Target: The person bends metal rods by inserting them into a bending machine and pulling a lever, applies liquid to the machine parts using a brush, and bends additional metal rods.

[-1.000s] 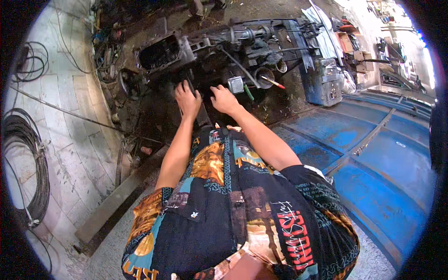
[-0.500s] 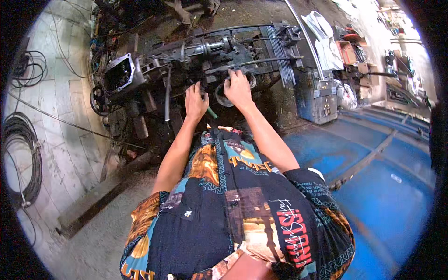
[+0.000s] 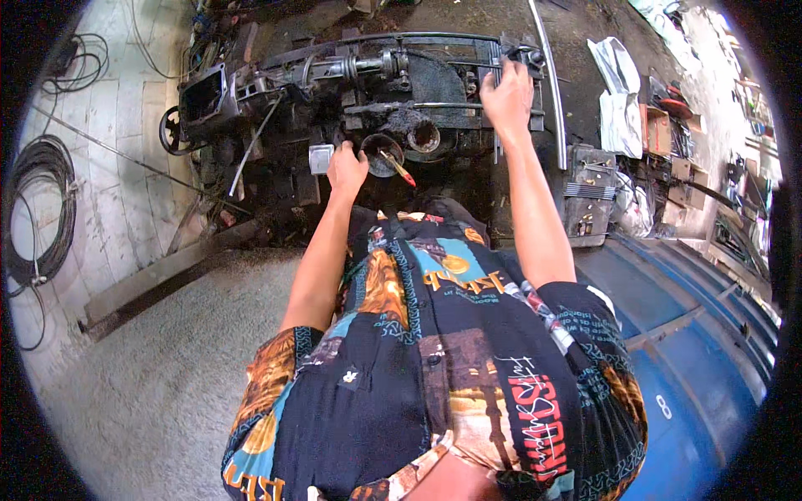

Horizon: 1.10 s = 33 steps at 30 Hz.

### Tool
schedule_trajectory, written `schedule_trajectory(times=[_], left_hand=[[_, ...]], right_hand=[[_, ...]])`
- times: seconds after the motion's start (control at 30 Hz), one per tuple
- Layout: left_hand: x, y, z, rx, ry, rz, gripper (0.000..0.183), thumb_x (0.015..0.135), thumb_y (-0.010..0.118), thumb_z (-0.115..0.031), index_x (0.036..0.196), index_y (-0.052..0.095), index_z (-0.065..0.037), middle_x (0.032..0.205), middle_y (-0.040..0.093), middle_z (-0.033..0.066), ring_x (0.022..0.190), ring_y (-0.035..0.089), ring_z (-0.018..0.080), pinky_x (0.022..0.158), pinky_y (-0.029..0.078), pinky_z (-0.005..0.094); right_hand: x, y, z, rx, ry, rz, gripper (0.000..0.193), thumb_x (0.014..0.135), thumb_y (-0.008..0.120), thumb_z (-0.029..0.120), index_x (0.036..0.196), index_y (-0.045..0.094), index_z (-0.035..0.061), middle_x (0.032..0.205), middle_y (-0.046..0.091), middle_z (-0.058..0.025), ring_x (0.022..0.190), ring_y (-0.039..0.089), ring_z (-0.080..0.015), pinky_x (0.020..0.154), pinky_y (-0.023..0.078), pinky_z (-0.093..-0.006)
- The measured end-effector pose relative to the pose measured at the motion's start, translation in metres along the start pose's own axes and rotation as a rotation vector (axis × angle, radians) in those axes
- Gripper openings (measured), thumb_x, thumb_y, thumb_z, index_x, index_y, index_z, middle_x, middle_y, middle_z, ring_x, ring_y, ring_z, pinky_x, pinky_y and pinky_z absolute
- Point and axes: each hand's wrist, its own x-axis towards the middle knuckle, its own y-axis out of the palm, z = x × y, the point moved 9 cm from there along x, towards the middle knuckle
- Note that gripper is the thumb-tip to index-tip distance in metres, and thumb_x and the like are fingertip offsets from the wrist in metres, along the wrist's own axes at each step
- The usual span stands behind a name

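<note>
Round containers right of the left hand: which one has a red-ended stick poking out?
The left container, nearer the left hand: the red-ended stick pokes over its rim; the right container shows none.

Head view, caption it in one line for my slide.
Left hand beside a round can and a red-ended stick, right hand at the right end of a dark metal assembly.

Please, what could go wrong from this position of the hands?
The left hand is close beside a round container, so a bump might tip it. The red-ended stick juts over that container's rim and could be knocked. The right hand is at dark metal parts, whose edges might scrape bare fingers.
</note>
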Motion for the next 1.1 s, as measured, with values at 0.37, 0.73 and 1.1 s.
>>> schedule_trajectory(times=[0.37,0.73,1.1], left_hand=[[-0.024,0.154,0.161,-0.121,-0.643,0.559,0.051,0.084,0.068,-0.041,0.115,0.063,-0.001,0.115,0.064,0.0182,0.108,0.062,0.0334,0.089,0.050,0.0438],[0.017,0.133,0.166,-0.810,-0.657,0.197,0.027,0.085,0.065,-0.018,0.084,0.054,0.006,0.063,0.059,0.0104,0.047,0.056,0.0197,0.040,0.041,0.0368],[0.011,0.005,0.006,0.007,-0.312,0.282,0.061,0.082,0.068,-0.043,0.122,0.056,0.002,0.119,0.062,0.0258,0.113,0.058,0.0410,0.095,0.047,0.0478]], right_hand=[[-0.077,0.032,0.113,0.141,-0.233,0.224,0.040,0.083,0.059,0.017,0.119,0.058,-0.0006,0.110,0.057,-0.0191,0.102,0.053,-0.0362,0.093,0.043,-0.0455],[-0.091,0.042,0.112,0.199,-0.175,0.335,0.039,0.083,0.061,0.016,0.116,0.061,-0.0033,0.110,0.059,-0.0204,0.103,0.055,-0.0384,0.094,0.043,-0.0460],[-0.050,0.009,0.031,0.318,-0.019,0.218,0.034,0.086,0.062,0.017,0.113,0.062,-0.0026,0.109,0.060,-0.0211,0.103,0.058,-0.0378,0.093,0.046,-0.0445]])
